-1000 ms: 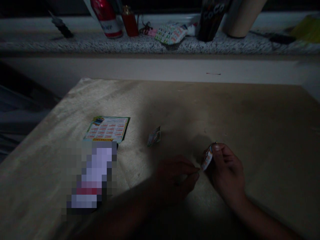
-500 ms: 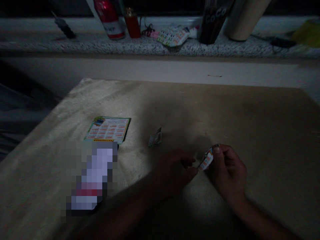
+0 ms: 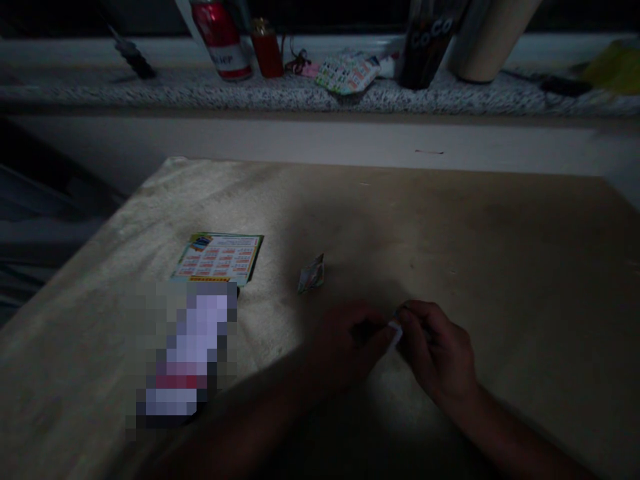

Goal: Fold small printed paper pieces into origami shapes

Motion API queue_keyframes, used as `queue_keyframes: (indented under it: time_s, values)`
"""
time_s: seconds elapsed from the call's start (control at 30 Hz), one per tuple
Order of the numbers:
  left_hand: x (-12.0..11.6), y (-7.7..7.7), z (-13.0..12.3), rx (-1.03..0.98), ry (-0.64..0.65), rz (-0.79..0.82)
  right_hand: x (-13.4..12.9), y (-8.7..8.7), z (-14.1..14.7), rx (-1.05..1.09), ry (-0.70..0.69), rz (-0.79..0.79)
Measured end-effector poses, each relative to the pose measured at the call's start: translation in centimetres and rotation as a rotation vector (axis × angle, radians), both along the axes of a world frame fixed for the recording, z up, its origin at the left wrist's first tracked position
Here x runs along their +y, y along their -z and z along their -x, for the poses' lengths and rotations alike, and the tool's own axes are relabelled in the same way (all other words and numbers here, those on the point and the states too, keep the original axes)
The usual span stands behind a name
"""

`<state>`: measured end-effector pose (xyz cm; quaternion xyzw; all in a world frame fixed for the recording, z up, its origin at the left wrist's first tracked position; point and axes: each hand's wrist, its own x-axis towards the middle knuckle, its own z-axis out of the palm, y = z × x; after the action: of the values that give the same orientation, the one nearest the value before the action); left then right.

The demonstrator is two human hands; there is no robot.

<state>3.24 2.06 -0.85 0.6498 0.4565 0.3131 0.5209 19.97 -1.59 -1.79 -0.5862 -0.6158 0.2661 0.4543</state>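
Observation:
My left hand and my right hand meet over the near middle of the table, fingertips close together. Both pinch a small folded piece of printed paper, mostly hidden by the fingers; a pale part of it shows between them. Beyond my left hand, a small folded paper piece with a pointed top rests on the table. Further left lies a stack of printed cards with rows of red print. A blurred-out long object with a bright face lies just in front of the stack.
The table has a pale cover, dimly lit, with shadows around my hands. Behind it, a speckled stone sill carries a red can, a red bottle-like item, crumpled printed paper, a dark COCO cup and a beige cylinder.
My right hand has moved left, bringing the printed paper against my left fingers. Less of the paper shows now. The folded piece and the card stack stay put on the table.

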Motion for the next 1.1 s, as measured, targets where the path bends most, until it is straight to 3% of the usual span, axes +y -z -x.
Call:
queue_keyframes:
  time_s: [0.17, 0.33, 1.1]
  values:
    - [0.1, 0.3, 0.6, -0.138, -0.001, 0.101, 0.0, -0.7, 0.2, 0.180, -0.037, 0.081]
    - [0.3, 0.8, 0.7, -0.347, -0.110, 0.196, 0.4, -1.5, 0.3, 0.342, -0.130, 0.165]
    - [-0.1, 0.9, 0.2, -0.422, -0.114, 0.245, 1.2, -1.5, -0.2, 0.468, -0.168, 0.324]
